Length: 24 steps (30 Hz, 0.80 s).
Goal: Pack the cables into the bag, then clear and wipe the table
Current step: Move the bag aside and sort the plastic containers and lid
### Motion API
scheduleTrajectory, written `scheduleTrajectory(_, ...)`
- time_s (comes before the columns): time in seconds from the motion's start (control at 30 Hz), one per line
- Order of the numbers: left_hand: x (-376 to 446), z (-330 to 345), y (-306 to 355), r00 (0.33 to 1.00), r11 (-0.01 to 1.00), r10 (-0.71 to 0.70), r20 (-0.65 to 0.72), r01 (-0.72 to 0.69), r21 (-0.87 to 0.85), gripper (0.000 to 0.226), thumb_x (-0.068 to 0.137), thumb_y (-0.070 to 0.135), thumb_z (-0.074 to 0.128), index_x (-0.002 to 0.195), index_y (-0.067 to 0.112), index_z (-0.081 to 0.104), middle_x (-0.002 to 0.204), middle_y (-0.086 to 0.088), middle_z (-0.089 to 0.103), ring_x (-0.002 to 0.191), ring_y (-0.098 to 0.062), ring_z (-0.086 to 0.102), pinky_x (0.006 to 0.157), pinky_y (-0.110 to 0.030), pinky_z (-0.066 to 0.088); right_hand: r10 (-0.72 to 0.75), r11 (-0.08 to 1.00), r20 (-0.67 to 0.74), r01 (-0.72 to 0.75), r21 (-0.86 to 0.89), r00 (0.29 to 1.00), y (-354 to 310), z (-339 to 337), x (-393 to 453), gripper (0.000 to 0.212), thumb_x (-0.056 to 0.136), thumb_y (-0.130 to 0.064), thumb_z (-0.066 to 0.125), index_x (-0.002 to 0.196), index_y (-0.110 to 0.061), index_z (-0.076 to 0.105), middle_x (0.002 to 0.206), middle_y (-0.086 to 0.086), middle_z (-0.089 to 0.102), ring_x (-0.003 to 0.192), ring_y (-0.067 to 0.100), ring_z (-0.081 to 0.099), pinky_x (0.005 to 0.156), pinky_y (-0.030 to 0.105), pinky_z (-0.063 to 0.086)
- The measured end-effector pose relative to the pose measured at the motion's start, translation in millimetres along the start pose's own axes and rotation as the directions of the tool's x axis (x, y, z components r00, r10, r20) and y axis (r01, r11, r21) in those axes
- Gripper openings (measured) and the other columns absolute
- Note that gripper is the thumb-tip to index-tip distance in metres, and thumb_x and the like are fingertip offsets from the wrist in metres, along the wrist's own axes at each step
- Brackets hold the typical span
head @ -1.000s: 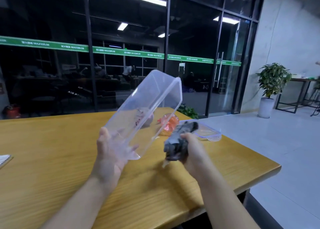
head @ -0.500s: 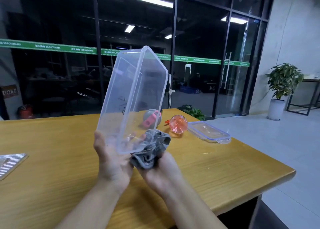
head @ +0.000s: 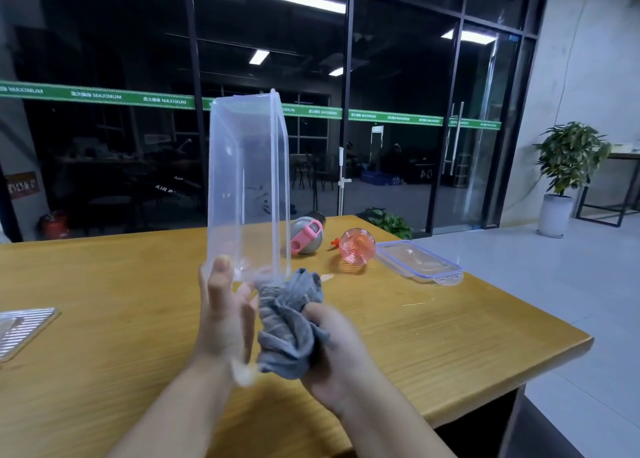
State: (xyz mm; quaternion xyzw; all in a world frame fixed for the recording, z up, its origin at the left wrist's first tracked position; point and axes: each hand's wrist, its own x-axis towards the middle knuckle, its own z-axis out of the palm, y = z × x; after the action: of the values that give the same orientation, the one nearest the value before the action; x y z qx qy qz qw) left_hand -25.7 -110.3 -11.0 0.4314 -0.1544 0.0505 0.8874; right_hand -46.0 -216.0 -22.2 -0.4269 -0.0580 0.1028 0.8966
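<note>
A clear plastic container (head: 247, 180) stands on end above the wooden table (head: 121, 301), its open side facing right. My left hand (head: 225, 312) holds its lower end, fingers lying up along the wall. A crumpled grey cloth (head: 289, 322) is gripped in my right hand (head: 332, 350) and pressed against the container's lower edge. The container looks empty. No cables or bag are in sight.
Behind the container lie a grey and pink bottle (head: 306, 237), a pink ribbed cup (head: 356, 246) on its side and the clear container lid (head: 419, 261). A ribbed clear tray (head: 24, 329) sits at the left edge. The table's right edge drops to a tiled floor.
The container has swung from tilted away to standing upright. My right hand brought the grey cloth in from the right to the container's lower edge.
</note>
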Motion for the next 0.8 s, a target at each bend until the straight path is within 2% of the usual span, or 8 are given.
scheduleTrajectory(0.07,7,3,4,0.995,0.996,0.088,-0.04,-0.087,0.031,0.117,0.024,0.076,0.076,0.122,0.025,0.039,0.129,-0.013,0.05,0.108,-0.024,0.06,0.09,-0.039,0.048,0.033,0.997,-0.041,-0.031,0.066,0.999,-9,-6,-4,0.024,0.079,0.002,0.031,0.086,0.0,0.054,0.058,0.008,0.042,0.042,0.02,0.048,0.041,0.026,0.042)
scheduleTrajectory(0.17,8,1,3,0.987,0.985,0.155,-0.051,-0.151,0.081,0.115,0.023,0.077,0.075,0.12,0.028,0.036,0.126,0.0,0.046,0.105,-0.015,0.057,0.104,-0.045,0.036,-0.023,0.991,-0.018,0.026,0.133,1.0,-22,-9,-13,0.04,0.09,-0.007,0.036,0.121,0.007,0.057,0.063,0.007,0.049,0.043,0.017,0.05,0.037,0.023,0.042)
scheduleTrajectory(0.33,16,-9,1,0.99,0.991,0.116,-0.075,-0.11,0.081,0.099,0.019,0.078,0.074,0.102,0.035,0.041,0.114,0.005,0.047,0.103,-0.016,0.057,0.101,-0.047,0.035,-0.222,0.96,-0.267,0.258,0.107,0.938,-50,-34,-21,0.025,0.094,-0.012,0.036,0.093,-0.003,0.059,0.067,0.01,0.054,0.052,0.019,0.054,0.039,0.022,0.045)
scheduleTrajectory(0.43,18,-8,-3,0.998,0.996,0.023,-0.054,-0.018,0.089,0.123,0.019,0.08,0.072,0.126,0.029,0.039,0.121,-0.004,0.051,0.105,-0.021,0.058,0.1,-0.051,0.036,-0.382,0.918,-0.409,0.391,-0.065,0.829,-74,-58,-28,0.02,0.091,-0.012,0.04,0.076,-0.008,0.053,0.066,0.01,0.05,0.057,0.02,0.05,0.042,0.023,0.047)
scheduleTrajectory(0.53,18,-6,-11,0.996,0.996,-0.092,-0.005,0.092,0.023,0.105,0.042,0.077,0.062,0.132,0.028,0.04,0.128,-0.011,0.053,0.108,-0.027,0.058,0.099,-0.05,0.036,-0.498,0.867,-0.514,0.406,-0.288,0.699,-89,-87,-30,0.005,0.081,-0.012,0.05,0.082,-0.009,0.046,0.065,0.008,0.045,0.057,0.022,0.047,0.05,0.028,0.049)
scheduleTrajectory(0.63,16,-3,-16,0.987,0.986,-0.162,0.01,0.161,0.036,0.106,0.044,0.079,0.061,0.134,0.026,0.042,0.127,-0.015,0.054,0.109,-0.032,0.058,0.096,-0.047,0.041,-0.588,0.807,-0.603,0.342,-0.481,0.539,-100,-106,-38,0.03,0.083,-0.001,0.049,0.1,-0.012,0.027,0.065,0.006,0.04,0.049,0.02,0.04,0.041,0.02,0.041)
scheduleTrajectory(0.7,14,-1,-18,0.985,0.983,-0.172,-0.008,0.173,0.059,0.118,0.034,0.082,0.067,0.133,0.025,0.041,0.12,-0.013,0.057,0.105,-0.031,0.059,0.087,-0.042,0.045,-0.646,0.753,-0.608,0.253,-0.608,0.461,-108,-120,-46,0.032,0.089,0.007,0.039,0.095,-0.015,0.017,0.068,0.007,0.04,0.048,0.018,0.037,0.033,0.017,0.031)
scheduleTrajectory(0.8,13,-1,-17,0.986,0.986,-0.162,-0.03,0.163,0.039,0.103,0.05,0.081,0.059,0.133,0.024,0.04,0.126,-0.009,0.054,0.102,-0.033,0.06,0.084,-0.04,0.046,-0.68,0.699,-0.63,0.073,-0.711,0.377,-119,-141,-56,0.027,0.091,0.002,0.037,0.096,-0.014,0.017,0.087,0.012,0.043,0.054,0.02,0.043,0.04,0.025,0.036)
